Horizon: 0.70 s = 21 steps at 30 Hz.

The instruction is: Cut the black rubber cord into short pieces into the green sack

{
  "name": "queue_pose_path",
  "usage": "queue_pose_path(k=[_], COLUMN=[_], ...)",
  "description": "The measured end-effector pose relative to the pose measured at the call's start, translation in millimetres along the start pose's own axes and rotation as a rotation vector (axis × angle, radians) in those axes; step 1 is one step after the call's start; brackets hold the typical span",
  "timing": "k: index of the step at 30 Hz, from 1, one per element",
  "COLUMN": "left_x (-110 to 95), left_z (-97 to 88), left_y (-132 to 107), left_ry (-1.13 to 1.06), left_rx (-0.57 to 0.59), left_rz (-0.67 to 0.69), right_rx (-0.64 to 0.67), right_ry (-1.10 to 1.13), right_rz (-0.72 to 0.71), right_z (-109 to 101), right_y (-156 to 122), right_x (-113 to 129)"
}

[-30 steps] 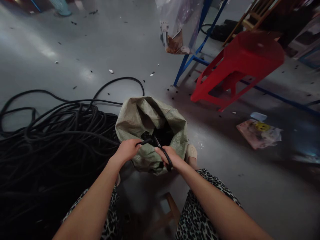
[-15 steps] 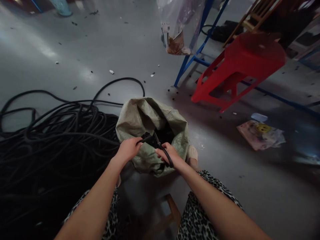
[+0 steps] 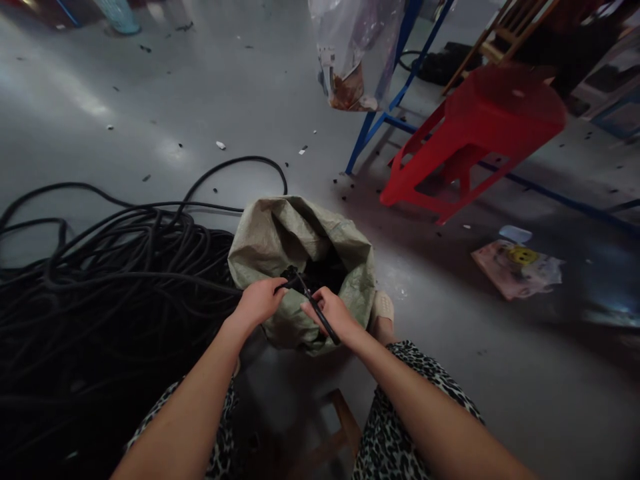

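Note:
My left hand is closed round the end of a black cable that runs in from the big tangle on the floor. My right hand grips black-handled scissors, whose blades are closed on the cable end just past my left fingers. Both hands are above the open mouth of a pale green woven sack. Dark cut pieces lie inside the sack.
A large heap of black cable fills the floor at left. A red plastic stool lies tipped at right by a blue metal frame. A clear plastic bag hangs above. Crumpled wrappers lie on the right.
The scissors' handles have come together and the blades have shut on the cable end. Both hands have shifted slightly left; the left hand keeps its hold.

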State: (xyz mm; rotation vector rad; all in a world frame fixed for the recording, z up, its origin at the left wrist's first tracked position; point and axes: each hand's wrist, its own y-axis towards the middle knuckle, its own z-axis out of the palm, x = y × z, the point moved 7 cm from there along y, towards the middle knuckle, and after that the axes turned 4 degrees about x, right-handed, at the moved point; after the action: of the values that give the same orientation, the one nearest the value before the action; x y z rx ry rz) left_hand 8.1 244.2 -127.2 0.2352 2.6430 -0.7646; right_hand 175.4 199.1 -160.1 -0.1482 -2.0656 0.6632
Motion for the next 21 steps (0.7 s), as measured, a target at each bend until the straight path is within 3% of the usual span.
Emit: queue_pose_path(k=[5,9,12,16,21], left_x=[-3.2,-4.7,-6.0,-2.9,6.3], left_z=[2.2,-0.2,-1.9,-5.5,-11.6], left_y=[3.2,5.5,6.7,7.2,5.9], left_ry=[-0.033,-0.088,-0.136,-0.157,-0.112], left_rx=[-0.023,-0.056,-0.068,-0.110,-0.188], left_rz=[0.037,0.036,0.054,0.064,0.018], right_rx=[0.040,0.183,0.241,0.210,0.154], right_ry=[-0.005,0.085,0.100,0.160,0.157], right_rz=[0.230,0.331,0.230,0.066,0.051], right_z=[7.3,12.1,8.8,0.0,-9.7], right_y=[-2.1,-6.6,-7.0,-4.8,0.0], right_x=[-15.1,-15.1,-5.9,0.4,-5.3])
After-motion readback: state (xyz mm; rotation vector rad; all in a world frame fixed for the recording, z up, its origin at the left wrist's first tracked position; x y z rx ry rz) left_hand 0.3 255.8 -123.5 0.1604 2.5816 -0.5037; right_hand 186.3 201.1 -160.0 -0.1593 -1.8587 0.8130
